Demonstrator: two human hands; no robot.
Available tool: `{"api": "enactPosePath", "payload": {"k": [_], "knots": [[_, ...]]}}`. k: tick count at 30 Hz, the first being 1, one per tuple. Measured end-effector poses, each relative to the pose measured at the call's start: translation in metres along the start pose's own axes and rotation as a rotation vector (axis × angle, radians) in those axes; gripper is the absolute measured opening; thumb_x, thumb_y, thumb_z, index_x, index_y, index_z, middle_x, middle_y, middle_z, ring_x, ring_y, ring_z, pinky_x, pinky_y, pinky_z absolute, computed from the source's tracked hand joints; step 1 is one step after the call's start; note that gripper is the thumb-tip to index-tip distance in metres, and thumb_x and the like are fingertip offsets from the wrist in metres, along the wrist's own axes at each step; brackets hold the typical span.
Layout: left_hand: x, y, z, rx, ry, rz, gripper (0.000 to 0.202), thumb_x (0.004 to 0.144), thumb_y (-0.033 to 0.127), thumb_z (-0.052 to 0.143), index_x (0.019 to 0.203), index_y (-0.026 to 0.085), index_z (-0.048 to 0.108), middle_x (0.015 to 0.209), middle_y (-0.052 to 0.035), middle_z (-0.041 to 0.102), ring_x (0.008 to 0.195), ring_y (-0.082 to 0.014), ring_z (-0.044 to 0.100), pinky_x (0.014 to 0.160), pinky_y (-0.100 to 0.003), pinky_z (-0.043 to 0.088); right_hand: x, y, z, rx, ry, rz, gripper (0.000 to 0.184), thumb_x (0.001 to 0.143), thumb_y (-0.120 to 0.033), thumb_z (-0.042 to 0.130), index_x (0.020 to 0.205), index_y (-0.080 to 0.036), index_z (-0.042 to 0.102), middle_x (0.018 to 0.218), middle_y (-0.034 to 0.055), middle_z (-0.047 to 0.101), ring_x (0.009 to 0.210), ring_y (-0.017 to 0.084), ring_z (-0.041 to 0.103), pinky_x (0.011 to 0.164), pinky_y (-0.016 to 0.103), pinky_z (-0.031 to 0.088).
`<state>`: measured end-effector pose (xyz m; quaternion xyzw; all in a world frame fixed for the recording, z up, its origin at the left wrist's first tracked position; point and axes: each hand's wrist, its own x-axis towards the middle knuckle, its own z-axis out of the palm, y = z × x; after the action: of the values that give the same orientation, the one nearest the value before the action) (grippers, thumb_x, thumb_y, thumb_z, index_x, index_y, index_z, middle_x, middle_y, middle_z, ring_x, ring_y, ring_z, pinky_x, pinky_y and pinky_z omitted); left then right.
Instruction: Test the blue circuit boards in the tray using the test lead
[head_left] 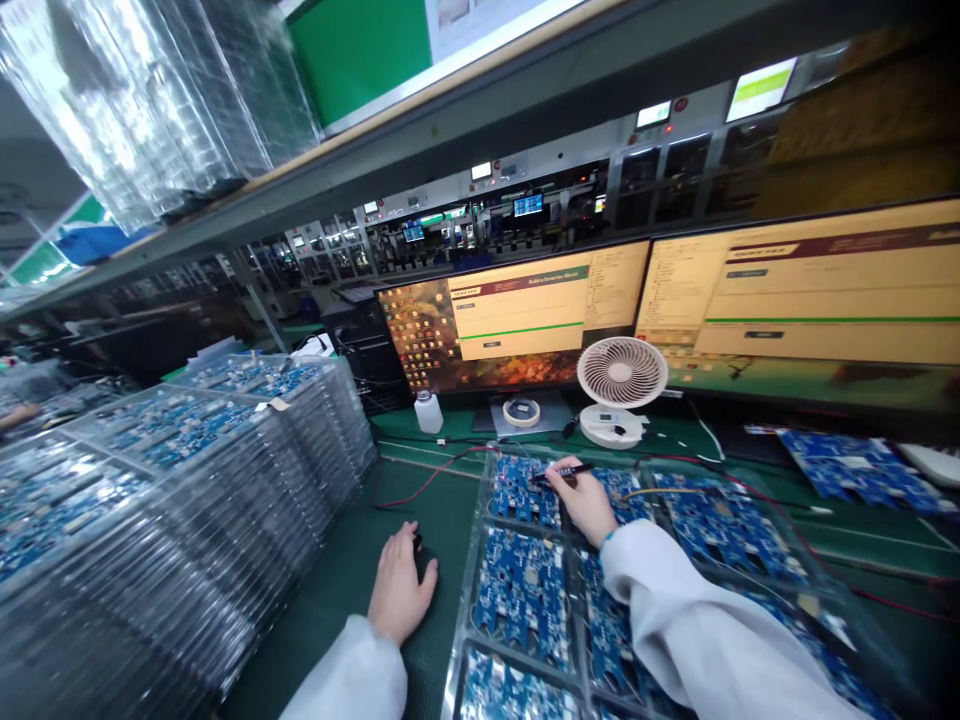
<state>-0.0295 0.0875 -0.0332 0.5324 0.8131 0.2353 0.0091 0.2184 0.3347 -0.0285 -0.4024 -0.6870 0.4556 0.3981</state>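
Note:
My left hand (397,585) rests palm down over a black mouse (421,560) on the green mat, its fingers curled around it. My right hand (583,500) reaches over a clear plastic tray (469,590) of blue circuit boards (521,590) and pinches a thin dark pen-like tool (562,472), whose tip lies over a board in the tray's far row. Both arms wear white sleeves.
Tall stacks of clear trays (187,500) filled with blue boards stand at the left. Two wide monitors (517,315) (810,300) stand behind, with a small white fan (621,385), a white bottle (428,411) and a tape roll (521,411) before them. Red cables cross the mat.

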Motion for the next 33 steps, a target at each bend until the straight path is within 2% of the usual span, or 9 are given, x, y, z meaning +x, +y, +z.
{"api": "enactPosePath", "payload": {"k": [6,14,20,26,30,33], "knots": [[0.0,-0.001,0.001,-0.023,0.034,0.02,0.05,0.086,0.034,0.046,0.13,0.012,0.048,0.132,-0.0177,0.06,0.128,-0.0316,0.054,0.111,-0.055,0.041,0.0,0.001,0.001,-0.04,-0.001,-0.018,0.03,0.095,-0.043,0.058,0.108,-0.015,0.06,0.101,0.0036,0.063,0.087,0.015,0.062,0.079,0.036,0.055],[0.0,0.0,0.0,-0.012,0.012,0.012,0.053,0.087,0.035,0.045,0.13,0.005,0.048,0.133,-0.0213,0.058,0.128,-0.0311,0.053,0.112,-0.052,0.039,-0.001,0.001,0.0,-0.063,0.006,-0.023,0.029,0.095,-0.042,0.058,0.105,-0.016,0.061,0.098,0.0028,0.063,0.083,0.014,0.061,0.077,0.034,0.055],[0.001,-0.001,0.0,-0.031,0.02,-0.004,0.052,0.088,0.037,0.045,0.13,0.006,0.049,0.131,-0.0204,0.06,0.125,-0.0309,0.056,0.11,-0.052,0.042,-0.004,-0.01,-0.003,-0.01,0.064,-0.031,0.029,0.095,-0.043,0.057,0.104,-0.015,0.06,0.094,0.0019,0.062,0.079,0.013,0.06,0.073,0.032,0.055],[0.003,-0.004,0.001,-0.036,0.036,-0.011,0.051,0.091,0.038,0.036,0.128,0.006,0.052,0.131,-0.0193,0.061,0.125,-0.0302,0.056,0.111,-0.05,0.042,-0.028,-0.054,-0.032,0.017,0.15,-0.107,0.034,0.093,-0.049,0.057,0.092,-0.016,0.058,0.078,-0.0022,0.057,0.065,0.01,0.054,0.063,0.027,0.049],[0.005,-0.005,0.001,-0.017,0.06,-0.018,0.052,0.093,0.039,0.029,0.125,0.007,0.055,0.129,-0.0185,0.064,0.123,-0.0294,0.059,0.11,-0.049,0.044,-0.062,-0.098,-0.064,0.053,0.216,-0.178,0.043,0.085,-0.064,0.058,0.086,-0.02,0.055,0.07,-0.0024,0.056,0.062,0.013,0.052,0.059,0.028,0.046],[0.005,-0.003,-0.001,-0.013,0.067,-0.006,0.054,0.092,0.04,0.027,0.12,0.006,0.058,0.125,-0.0196,0.066,0.12,-0.0299,0.061,0.108,-0.048,0.045,-0.095,-0.133,-0.091,0.055,0.238,-0.219,0.043,0.083,-0.065,0.057,0.083,-0.023,0.056,0.073,-0.0003,0.058,0.065,0.015,0.054,0.059,0.028,0.046]]}}
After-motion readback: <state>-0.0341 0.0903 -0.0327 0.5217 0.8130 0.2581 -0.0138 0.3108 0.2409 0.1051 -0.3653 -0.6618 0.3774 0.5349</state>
